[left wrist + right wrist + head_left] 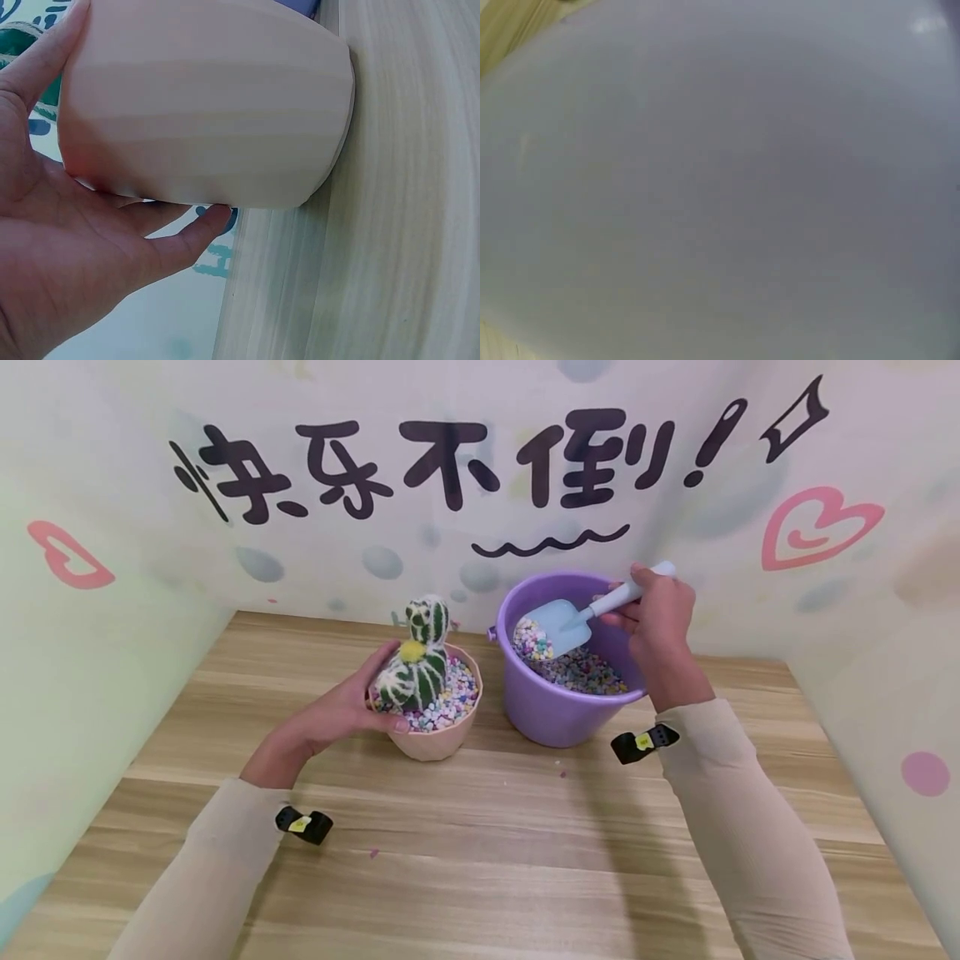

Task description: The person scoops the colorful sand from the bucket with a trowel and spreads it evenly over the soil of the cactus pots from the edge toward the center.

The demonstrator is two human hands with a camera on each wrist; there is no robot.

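Note:
My right hand [662, 614] grips the handle of a light blue toy shovel [564, 618] over the purple bucket [555, 718]. Multicoloured pebbles [534, 642] lie on its blade, which is tilted inside the bucket's mouth. More small pebbles [581, 672] cover the bucket's bottom. To the left, my left hand [348, 693] holds a pale pink flowerpot [431, 745] by its side, thumb at the rim; the left wrist view shows fingers along the pot wall [210, 112]. A green, white-striped cactus [423, 672] with a yellow flower stands in the pot among pebbles.
Both containers stand on a wood-grain table [465, 877] near the back, close to a printed cloth wall [360, 560]. A few stray pebbles [373, 853] lie on the tabletop. The bucket's blurred wall [727, 180] fills most of the right wrist view.

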